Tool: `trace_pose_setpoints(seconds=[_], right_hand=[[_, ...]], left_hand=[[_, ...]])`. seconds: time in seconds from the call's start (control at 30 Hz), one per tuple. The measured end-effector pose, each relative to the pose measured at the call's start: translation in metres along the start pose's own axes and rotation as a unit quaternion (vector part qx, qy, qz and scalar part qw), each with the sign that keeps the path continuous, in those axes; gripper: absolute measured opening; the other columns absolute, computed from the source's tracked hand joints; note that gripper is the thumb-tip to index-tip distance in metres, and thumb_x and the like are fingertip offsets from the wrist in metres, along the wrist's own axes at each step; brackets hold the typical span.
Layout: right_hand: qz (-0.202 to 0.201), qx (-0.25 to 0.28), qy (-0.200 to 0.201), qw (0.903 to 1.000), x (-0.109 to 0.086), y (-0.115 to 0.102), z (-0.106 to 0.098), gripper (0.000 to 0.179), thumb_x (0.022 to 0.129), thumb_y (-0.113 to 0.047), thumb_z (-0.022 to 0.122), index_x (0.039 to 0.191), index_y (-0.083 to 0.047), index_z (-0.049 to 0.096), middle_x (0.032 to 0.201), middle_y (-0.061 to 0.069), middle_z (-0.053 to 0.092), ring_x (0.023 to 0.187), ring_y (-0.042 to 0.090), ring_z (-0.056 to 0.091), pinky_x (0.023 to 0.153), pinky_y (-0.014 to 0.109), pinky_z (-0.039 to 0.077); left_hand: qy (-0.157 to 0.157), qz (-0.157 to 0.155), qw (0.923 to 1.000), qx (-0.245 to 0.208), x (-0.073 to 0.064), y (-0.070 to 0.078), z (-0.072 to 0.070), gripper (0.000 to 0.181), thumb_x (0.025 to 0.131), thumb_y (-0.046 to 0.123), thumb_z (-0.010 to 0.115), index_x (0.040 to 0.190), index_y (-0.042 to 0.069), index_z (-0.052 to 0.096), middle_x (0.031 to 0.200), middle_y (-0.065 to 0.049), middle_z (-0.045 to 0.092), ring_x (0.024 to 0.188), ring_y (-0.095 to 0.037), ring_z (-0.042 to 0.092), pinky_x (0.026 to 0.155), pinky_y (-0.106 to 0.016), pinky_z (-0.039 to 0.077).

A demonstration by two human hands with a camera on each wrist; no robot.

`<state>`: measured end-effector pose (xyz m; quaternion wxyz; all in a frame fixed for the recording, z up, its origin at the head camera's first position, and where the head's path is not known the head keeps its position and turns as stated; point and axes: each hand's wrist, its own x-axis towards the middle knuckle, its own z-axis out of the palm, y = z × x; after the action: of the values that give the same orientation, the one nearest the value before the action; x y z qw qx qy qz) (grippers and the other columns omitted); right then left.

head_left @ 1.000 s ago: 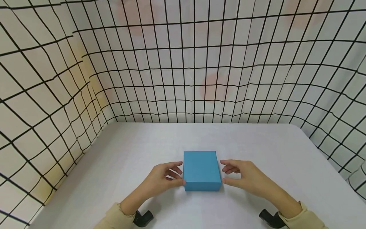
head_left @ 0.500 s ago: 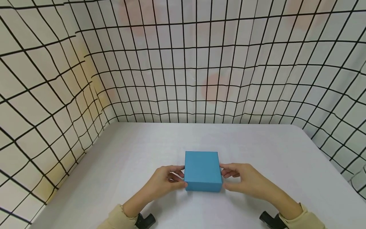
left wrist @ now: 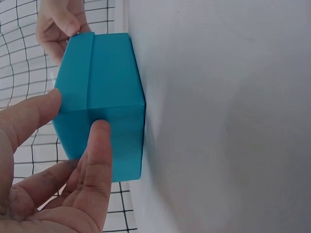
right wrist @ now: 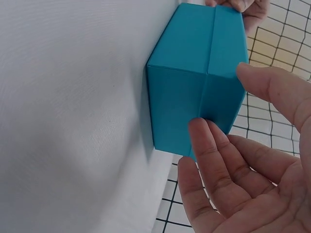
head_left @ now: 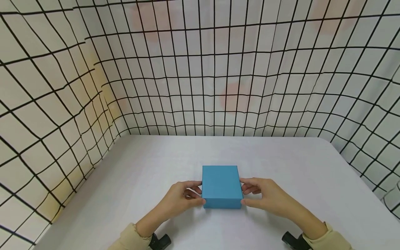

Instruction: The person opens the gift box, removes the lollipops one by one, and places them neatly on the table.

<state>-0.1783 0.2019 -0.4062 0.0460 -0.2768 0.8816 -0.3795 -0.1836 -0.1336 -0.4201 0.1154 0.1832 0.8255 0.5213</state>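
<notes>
A blue lidded box (head_left: pixel 219 181) lies flat on the white table, near the middle of the head view. My left hand (head_left: pixel 184 195) holds it from the left, thumb at the near corner and fingertips along the side. From the right, my right hand (head_left: pixel 265 194) holds it in a mirrored way. In the left wrist view a seam divides the lid (left wrist: pixel 75 80) from the lower part (left wrist: pixel 114 73); a fingertip touches the side just by that seam. The right wrist view has the thumb on the lid (right wrist: pixel 228 43) and fingertips at the seam. The lid sits down on the base.
The white table (head_left: pixel 156 156) stretches around the box. Black grid netting (head_left: pixel 212 83) over pale walls encloses the back and both sides. Black wrist camera mounts (head_left: pixel 160 241) show below the beige sleeves (head_left: pixel 131 238). A translucent round object (head_left: pixel 392 198) is at the right edge.
Both hands have closed in on the box from its two sides; the right fingers and thumb, apart from it one second ago, now meet its side. The box stays about where it was.
</notes>
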Motion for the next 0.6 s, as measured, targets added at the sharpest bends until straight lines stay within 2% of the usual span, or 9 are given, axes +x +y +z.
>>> trace_pose_setpoints(seconds=[0.6], right_hand=[[0.002,0.003,0.011,0.9999,0.0002,-0.0011,-0.0009,0.072,0.094,-0.036,0.085,0.147,0.006,0.060,0.118,-0.003,0.073,0.104,0.012,0.072,0.093,0.031,0.061]], left_hand=[[-0.002,0.003,1.0000,-0.001,0.0007,0.0007,-0.0007,0.061,0.093,0.019,0.087,0.145,-0.001,0.063,0.114,-0.007,0.074,0.100,-0.014,0.074,0.084,-0.021,0.061]])
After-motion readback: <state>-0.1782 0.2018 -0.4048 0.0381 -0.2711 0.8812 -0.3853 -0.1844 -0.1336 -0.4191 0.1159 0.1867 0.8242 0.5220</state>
